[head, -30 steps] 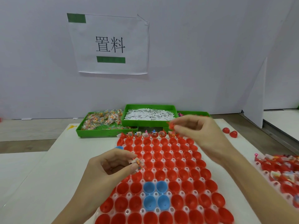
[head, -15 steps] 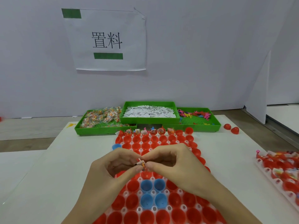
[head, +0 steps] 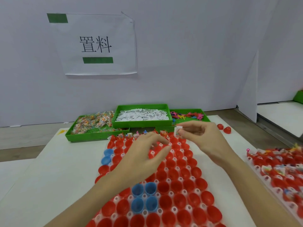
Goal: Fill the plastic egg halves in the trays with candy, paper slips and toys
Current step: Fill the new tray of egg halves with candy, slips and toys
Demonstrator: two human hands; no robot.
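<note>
A white tray (head: 171, 193) of red egg halves (head: 176, 185), with a few blue halves (head: 144, 199), lies in front of me. Its far row (head: 129, 135) holds candy and slips. My right hand (head: 201, 138) pinches a small candy packet (head: 177, 131) above the far right end of that row. Hovering over the tray's upper middle, my left hand (head: 144, 156) has thumb and fingers pinched round something small and blurred. Behind stand green bins of candy (head: 91, 123), paper slips (head: 142, 115) and toys (head: 188, 115).
A second tray of filled red halves (head: 278, 171) lies at the right edge. Two loose red halves (head: 223, 128) sit beside the toy bin. Two more blue halves (head: 106, 155) sit at the tray's left side. A paper sign (head: 98, 45) hangs on the wall.
My right hand took a packet from my left hand near the tray's middle and carried it up and right to the far row. My left hand moved slightly forward.
</note>
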